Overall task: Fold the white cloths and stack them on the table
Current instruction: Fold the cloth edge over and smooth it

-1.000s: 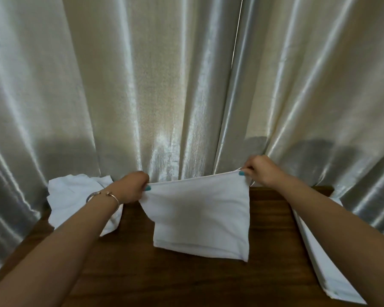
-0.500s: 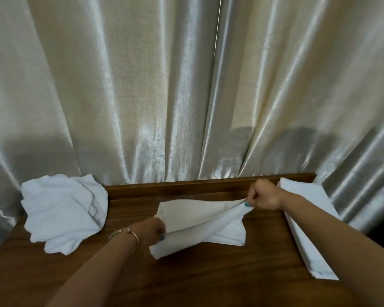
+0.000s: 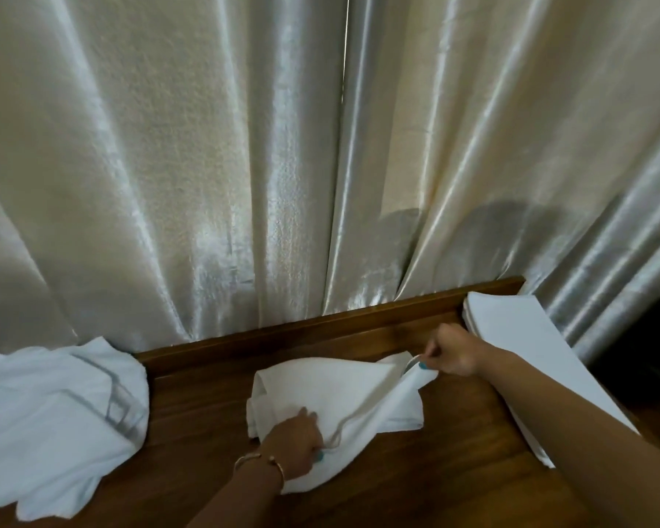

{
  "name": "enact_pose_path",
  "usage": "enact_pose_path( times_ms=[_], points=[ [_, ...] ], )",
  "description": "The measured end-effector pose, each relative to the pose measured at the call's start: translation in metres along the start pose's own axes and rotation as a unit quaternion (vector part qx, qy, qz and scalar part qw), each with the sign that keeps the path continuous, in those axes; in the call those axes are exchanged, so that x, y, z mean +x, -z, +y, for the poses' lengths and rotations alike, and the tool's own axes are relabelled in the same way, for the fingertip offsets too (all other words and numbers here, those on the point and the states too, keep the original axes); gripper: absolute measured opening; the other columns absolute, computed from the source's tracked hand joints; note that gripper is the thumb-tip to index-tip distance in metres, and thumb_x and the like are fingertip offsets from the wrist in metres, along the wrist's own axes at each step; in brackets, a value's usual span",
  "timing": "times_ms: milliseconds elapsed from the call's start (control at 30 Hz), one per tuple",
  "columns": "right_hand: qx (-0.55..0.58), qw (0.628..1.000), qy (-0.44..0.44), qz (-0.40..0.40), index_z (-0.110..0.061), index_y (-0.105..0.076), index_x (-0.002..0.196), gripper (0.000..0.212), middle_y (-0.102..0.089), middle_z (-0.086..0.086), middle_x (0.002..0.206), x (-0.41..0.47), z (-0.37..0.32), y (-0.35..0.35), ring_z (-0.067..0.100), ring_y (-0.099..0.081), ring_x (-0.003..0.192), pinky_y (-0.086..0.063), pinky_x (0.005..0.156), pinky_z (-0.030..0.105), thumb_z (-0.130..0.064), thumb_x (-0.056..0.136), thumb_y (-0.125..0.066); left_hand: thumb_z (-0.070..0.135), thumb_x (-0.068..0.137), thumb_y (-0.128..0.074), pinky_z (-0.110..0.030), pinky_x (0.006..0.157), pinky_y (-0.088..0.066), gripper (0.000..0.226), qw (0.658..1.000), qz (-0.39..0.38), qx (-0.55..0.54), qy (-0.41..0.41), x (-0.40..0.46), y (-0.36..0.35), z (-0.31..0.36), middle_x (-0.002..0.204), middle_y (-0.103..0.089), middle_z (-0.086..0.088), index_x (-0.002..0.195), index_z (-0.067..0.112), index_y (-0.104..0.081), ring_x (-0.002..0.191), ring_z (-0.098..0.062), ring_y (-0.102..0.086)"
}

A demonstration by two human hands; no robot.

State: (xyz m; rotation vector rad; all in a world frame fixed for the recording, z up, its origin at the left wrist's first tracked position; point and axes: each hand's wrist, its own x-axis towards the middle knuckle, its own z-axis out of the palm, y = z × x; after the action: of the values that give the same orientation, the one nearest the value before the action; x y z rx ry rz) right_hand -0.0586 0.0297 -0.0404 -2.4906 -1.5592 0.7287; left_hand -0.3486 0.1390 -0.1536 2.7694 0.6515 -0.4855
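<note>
A white cloth (image 3: 332, 398) lies partly folded on the dark wooden table (image 3: 454, 470), in the middle. My left hand (image 3: 296, 443) pinches its near edge close to the table surface. At the cloth's far right corner my right hand (image 3: 450, 354) pinches the fabric and holds it slightly raised. A stack of folded white cloths (image 3: 522, 344) lies along the table's right side, partly behind my right forearm. A loose heap of unfolded white cloths (image 3: 54, 417) sits at the left.
A shiny cream curtain (image 3: 282, 165) hangs right behind the table's raised back edge (image 3: 321, 325). Bare wood shows between the heap and the middle cloth, and in front of it. A dark gap lies past the table at the far right.
The cloth was held up stretched between both hands; it has come down onto the table. My left hand moved toward me, bringing its edge forward, while my right hand stayed at the far right corner.
</note>
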Motion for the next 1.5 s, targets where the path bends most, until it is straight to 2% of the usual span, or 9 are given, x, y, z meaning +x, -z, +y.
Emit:
enact_pose_path(
  times_ms=[300, 667, 900, 967, 1067, 1233, 1333, 1433, 1500],
  points=[
    [0.026, 0.999, -0.035, -0.01, -0.018, -0.073, 0.083, 0.006, -0.064, -0.007, 0.078, -0.006, 0.009, -0.01, 0.008, -0.063, 0.078, -0.053, 0.067, 0.02, -0.022, 0.087, -0.069, -0.005, 0.086, -0.053, -0.036, 0.105, -0.041, 0.064, 0.998, 0.012, -0.003, 0.059, 0.003, -0.025, 0.006, 0.153, -0.027, -0.012, 0.145, 0.008, -0.031, 0.127, -0.029, -0.048],
    [0.047, 0.998, -0.041, 0.016, -0.011, -0.076, 0.09, 0.013, -0.065, -0.004, 0.081, -0.009, 0.006, -0.018, 0.009, -0.06, 0.079, -0.05, 0.069, 0.021, -0.022, 0.086, -0.07, 0.004, 0.093, -0.044, -0.032, 0.098, -0.042, 0.031, 0.996, 0.061, 0.017, 0.057, 0.0, -0.024, -0.002, 0.128, -0.055, -0.012, 0.122, 0.008, -0.054, 0.117, -0.027, -0.053],
    [0.071, 0.994, -0.068, 0.057, -0.009, -0.072, 0.068, 0.03, -0.067, 0.007, 0.071, -0.022, 0.012, -0.031, 0.016, -0.061, 0.068, -0.047, 0.06, 0.029, -0.029, 0.088, -0.065, 0.006, 0.093, -0.042, -0.031, 0.096, -0.041, 0.029, 0.993, 0.102, 0.002, 0.056, -0.005, -0.016, -0.008, 0.123, -0.058, -0.011, 0.118, 0.009, -0.056, 0.114, -0.026, -0.054],
    [0.028, 0.994, -0.079, 0.07, -0.014, -0.074, 0.079, 0.011, -0.07, 0.005, 0.085, -0.026, 0.013, -0.035, 0.019, -0.066, 0.083, -0.051, 0.068, 0.027, -0.019, 0.085, -0.067, 0.007, 0.093, -0.043, -0.03, 0.096, -0.042, 0.029, 0.994, 0.098, -0.002, 0.037, -0.007, -0.016, -0.012, 0.122, -0.058, -0.01, 0.118, 0.01, -0.057, 0.113, -0.025, -0.055],
    [-0.014, 0.991, -0.116, 0.062, -0.019, -0.067, 0.116, 0.033, -0.059, 0.004, 0.123, -0.036, 0.009, -0.045, 0.025, -0.059, 0.111, -0.05, 0.089, 0.031, -0.006, 0.085, -0.06, 0.005, 0.087, -0.05, -0.032, 0.092, -0.048, 0.029, 0.995, 0.099, 0.007, 0.012, -0.012, -0.013, -0.013, 0.117, -0.06, -0.008, 0.114, 0.011, -0.061, 0.109, -0.025, -0.058],
    [-0.141, 0.987, -0.078, 0.02, -0.042, -0.031, 0.144, 0.063, -0.035, 0.003, 0.132, -0.039, -0.016, -0.06, 0.027, -0.05, 0.113, -0.046, 0.078, 0.035, -0.014, 0.09, -0.048, 0.011, 0.054, -0.084, -0.019, 0.052, -0.054, 0.025, 0.959, 0.282, 0.033, -0.01, -0.022, 0.014, -0.003, 0.068, -0.064, 0.005, 0.068, 0.02, -0.066, 0.06, -0.009, -0.064],
    [-0.135, 0.986, -0.097, 0.009, -0.043, -0.016, 0.149, 0.071, -0.032, 0.003, 0.139, -0.034, -0.029, -0.065, 0.028, -0.048, 0.118, -0.045, 0.08, 0.036, -0.018, 0.09, -0.048, 0.009, 0.057, -0.084, -0.021, 0.054, -0.053, 0.026, 0.933, 0.359, 0.015, -0.006, -0.025, 0.038, 0.004, 0.068, -0.061, 0.002, 0.071, 0.016, -0.063, 0.058, -0.011, -0.06],
    [-0.205, 0.973, -0.079, 0.063, -0.028, -0.045, 0.139, 0.05, -0.032, 0.004, 0.144, -0.031, -0.043, -0.066, 0.029, -0.035, 0.129, -0.033, 0.103, 0.042, -0.024, 0.09, -0.05, 0.0, 0.076, -0.07, -0.016, 0.062, -0.044, 0.02, 0.936, 0.348, -0.043, 0.0, -0.026, 0.052, 0.008, 0.088, -0.06, -0.001, 0.09, 0.012, -0.061, 0.069, -0.014, -0.061],
    [-0.122, 0.985, 0.007, 0.122, -0.028, -0.062, 0.123, 0.034, -0.04, 0.0, 0.139, -0.029, -0.057, -0.069, 0.025, -0.035, 0.128, -0.031, 0.104, 0.04, -0.03, 0.091, -0.052, 0.001, 0.091, -0.05, -0.016, 0.073, -0.038, 0.019, 0.944, 0.312, -0.109, 0.006, -0.023, 0.057, 0.012, 0.107, -0.053, 0.0, 0.105, 0.012, -0.058, 0.086, -0.015, -0.059]
  ],
)
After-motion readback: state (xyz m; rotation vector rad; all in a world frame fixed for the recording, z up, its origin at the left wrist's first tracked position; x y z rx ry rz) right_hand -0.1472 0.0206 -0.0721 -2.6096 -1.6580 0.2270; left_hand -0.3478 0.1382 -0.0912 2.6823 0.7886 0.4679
